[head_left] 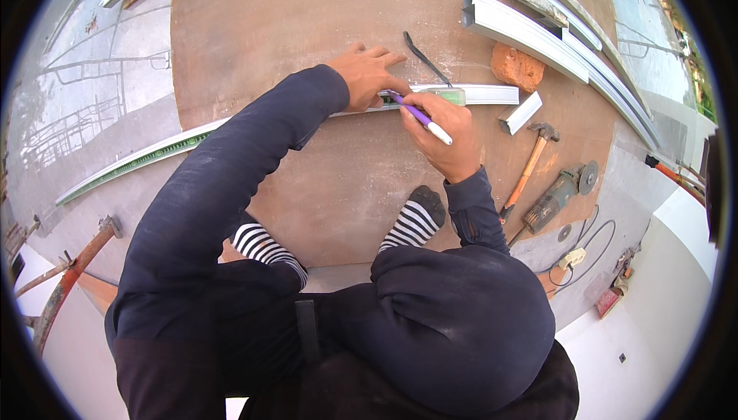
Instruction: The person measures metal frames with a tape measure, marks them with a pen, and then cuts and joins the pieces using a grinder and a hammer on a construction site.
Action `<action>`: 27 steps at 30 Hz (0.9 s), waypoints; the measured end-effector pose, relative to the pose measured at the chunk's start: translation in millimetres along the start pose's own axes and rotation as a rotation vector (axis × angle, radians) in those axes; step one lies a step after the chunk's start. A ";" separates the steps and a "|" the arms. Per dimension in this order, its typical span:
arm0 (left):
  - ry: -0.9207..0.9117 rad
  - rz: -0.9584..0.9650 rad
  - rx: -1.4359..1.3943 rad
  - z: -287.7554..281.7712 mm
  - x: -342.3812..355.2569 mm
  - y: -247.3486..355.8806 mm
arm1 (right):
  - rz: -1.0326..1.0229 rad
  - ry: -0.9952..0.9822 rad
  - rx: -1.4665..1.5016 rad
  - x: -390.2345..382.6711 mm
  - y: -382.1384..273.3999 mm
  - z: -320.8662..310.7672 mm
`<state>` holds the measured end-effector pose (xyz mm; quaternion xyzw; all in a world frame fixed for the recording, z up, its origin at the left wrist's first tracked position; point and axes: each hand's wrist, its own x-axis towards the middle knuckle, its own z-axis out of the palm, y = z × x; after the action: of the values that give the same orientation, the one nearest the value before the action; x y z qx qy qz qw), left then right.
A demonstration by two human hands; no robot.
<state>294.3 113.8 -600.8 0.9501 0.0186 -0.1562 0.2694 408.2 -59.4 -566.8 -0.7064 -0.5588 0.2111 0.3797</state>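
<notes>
A long white channel strip (493, 96), green inside toward the left (142, 157), lies across the brown board (307, 189). My left hand (363, 76) rests on the strip with its fingers spread. My right hand (440, 132) grips a purple-and-white marker (420, 116), its tip at the strip beside my left thumb. Just right of the tip, a pale green tool (453, 97), too small to make out clearly, sits on the strip, with a black strap (417, 53) stretching up from it.
White profiles (523, 32) lie beside a brick (515, 66) at upper right. A short offcut (520, 112), hammer (526, 170) and angle grinder (557, 197) are at right, near a cable with socket (570, 258). A rusty metal frame (77, 266) stands left. My socked feet (407, 224) are below.
</notes>
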 end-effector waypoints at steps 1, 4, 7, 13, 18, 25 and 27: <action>-0.008 -0.017 -0.003 -1.8 -0.7 0.9 | -0.015 0.011 0.015 0.2 0.2 0.7; -0.004 -0.058 -0.017 -1.8 -14.5 -3.8 | -0.071 0.028 0.038 3.8 1.4 12.9; -0.002 -0.047 -0.030 -2.9 -10.7 -2.4 | -0.082 0.039 0.037 1.7 -0.2 3.2; -0.020 -0.041 -0.018 -6.4 -3.5 6.9 | -0.022 0.069 0.099 -39.4 -11.7 -25.8; -0.028 -0.049 -0.006 -9.5 -8.7 5.7 | 0.326 -0.369 -0.310 -62.5 -4.7 -32.9; 0.027 -0.027 0.003 -2.2 -8.8 2.3 | 0.213 0.044 -0.343 -26.3 -0.4 -30.3; 0.068 -0.031 -0.020 -1.2 -7.9 3.1 | 0.234 0.009 -0.400 -15.9 7.8 -29.2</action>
<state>287.5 112.2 -595.8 0.9518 0.0441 -0.1276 0.2755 429.7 -84.0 -556.7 -0.8286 -0.5019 0.1355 0.2076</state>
